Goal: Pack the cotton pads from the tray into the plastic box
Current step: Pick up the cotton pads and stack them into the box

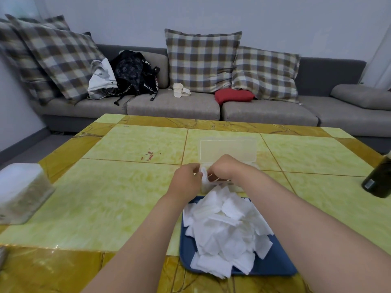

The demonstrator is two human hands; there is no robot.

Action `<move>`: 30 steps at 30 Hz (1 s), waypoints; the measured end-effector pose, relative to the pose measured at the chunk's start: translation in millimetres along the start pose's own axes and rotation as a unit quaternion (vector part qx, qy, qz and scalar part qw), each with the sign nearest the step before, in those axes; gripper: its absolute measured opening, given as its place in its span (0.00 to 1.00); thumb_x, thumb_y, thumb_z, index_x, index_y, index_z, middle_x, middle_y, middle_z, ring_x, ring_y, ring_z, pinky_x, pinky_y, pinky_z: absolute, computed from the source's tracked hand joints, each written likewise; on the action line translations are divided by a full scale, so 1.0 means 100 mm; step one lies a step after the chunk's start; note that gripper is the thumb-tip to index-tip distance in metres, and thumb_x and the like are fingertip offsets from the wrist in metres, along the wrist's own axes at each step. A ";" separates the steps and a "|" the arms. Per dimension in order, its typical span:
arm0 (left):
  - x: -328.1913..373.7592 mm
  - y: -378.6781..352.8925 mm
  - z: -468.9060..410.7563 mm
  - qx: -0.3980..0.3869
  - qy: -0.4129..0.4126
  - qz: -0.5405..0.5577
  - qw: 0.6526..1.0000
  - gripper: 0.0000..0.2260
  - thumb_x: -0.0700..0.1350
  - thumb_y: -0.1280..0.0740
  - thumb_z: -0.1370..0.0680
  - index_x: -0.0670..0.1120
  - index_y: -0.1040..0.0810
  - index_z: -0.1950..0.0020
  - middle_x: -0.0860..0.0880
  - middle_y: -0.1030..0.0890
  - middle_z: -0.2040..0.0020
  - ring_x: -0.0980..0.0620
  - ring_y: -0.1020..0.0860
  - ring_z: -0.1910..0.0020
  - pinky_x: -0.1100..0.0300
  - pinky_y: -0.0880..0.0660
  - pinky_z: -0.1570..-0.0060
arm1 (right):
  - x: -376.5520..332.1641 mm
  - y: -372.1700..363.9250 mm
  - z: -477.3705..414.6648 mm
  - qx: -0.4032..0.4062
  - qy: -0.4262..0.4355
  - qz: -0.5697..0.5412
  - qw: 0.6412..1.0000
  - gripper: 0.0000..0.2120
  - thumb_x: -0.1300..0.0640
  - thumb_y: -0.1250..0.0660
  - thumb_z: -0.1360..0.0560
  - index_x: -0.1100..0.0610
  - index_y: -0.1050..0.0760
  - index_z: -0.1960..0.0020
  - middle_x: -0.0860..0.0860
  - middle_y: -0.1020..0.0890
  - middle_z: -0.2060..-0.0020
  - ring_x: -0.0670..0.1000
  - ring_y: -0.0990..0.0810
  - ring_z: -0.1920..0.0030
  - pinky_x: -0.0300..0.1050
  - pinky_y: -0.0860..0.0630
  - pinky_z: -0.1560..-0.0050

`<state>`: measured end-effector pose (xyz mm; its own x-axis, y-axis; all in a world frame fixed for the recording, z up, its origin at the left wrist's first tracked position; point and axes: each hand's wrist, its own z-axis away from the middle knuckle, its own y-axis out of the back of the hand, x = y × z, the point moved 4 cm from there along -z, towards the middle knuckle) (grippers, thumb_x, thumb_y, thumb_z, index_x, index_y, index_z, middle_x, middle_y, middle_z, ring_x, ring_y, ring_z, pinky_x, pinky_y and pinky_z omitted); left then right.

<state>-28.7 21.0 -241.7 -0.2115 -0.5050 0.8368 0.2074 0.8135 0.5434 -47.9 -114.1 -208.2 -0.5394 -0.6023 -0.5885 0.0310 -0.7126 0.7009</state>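
Note:
A blue tray lies at the near edge of the table, heaped with several white square cotton pads. Just beyond it stands a clear plastic box with its lid raised upright. My left hand and my right hand meet at the box's near left corner. Between their fingertips they pinch a white cotton pad, held on edge over the box. The box's inside is mostly hidden behind my hands.
A yellow-green tiled table carries a white-lidded container at the left edge and a dark bottle at the right edge. A grey sofa with plaid cushions and bags stands behind the table.

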 end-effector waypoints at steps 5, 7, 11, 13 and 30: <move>0.04 0.03 0.00 0.007 -0.036 -0.075 0.997 0.18 0.41 0.39 0.17 0.43 0.29 0.26 0.46 0.27 0.28 0.46 0.25 0.34 0.56 0.29 0.35 | -0.03 0.00 -0.05 -0.002 -0.005 0.031 0.999 0.10 0.61 0.35 0.22 0.59 0.24 0.62 0.56 0.18 0.62 0.56 0.23 0.64 0.43 0.30 0.64; 0.07 0.03 0.01 0.013 -0.066 -0.095 0.993 0.19 0.41 0.39 0.17 0.44 0.30 0.25 0.46 0.30 0.28 0.47 0.25 0.34 0.57 0.30 0.34 | -0.04 -0.01 -0.02 -0.021 -0.001 0.089 0.996 0.10 0.61 0.38 0.20 0.59 0.21 0.58 0.58 0.15 0.56 0.55 0.21 0.61 0.43 0.29 0.62; 0.07 -0.01 0.04 0.005 -0.104 -0.125 0.987 0.15 0.43 0.36 0.17 0.43 0.24 0.30 0.48 0.26 0.35 0.49 0.27 0.36 0.67 0.36 0.41 | -0.05 -0.02 -0.01 -0.020 0.021 0.096 0.995 0.15 0.66 0.37 0.23 0.59 0.30 0.68 0.54 0.27 0.71 0.53 0.30 0.73 0.40 0.36 0.72; 0.06 -0.02 0.04 0.005 -0.115 -0.134 0.984 0.14 0.43 0.36 0.17 0.42 0.20 0.34 0.47 0.25 0.37 0.50 0.27 0.36 0.69 0.38 0.43 | -0.05 -0.01 -0.03 -0.015 0.036 0.101 0.994 0.17 0.66 0.37 0.23 0.58 0.33 0.69 0.53 0.30 0.72 0.52 0.33 0.72 0.41 0.38 0.72; 0.58 0.23 0.46 -0.009 -0.153 -0.128 0.980 0.12 0.46 0.34 0.19 0.50 0.20 0.37 0.53 0.20 0.44 0.57 0.22 0.48 0.64 0.28 0.47 | 0.32 0.49 0.90 -0.020 0.274 0.144 0.951 0.18 0.65 0.34 0.24 0.45 0.16 0.43 0.41 0.17 0.48 0.40 0.20 0.52 0.41 0.21 0.51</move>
<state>-80.1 23.9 -183.9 -0.5346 -0.5793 0.6153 0.1260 0.6653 0.7359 -139.8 -135.8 -156.4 0.0160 -0.8638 -0.5036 0.1495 -0.4959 0.8554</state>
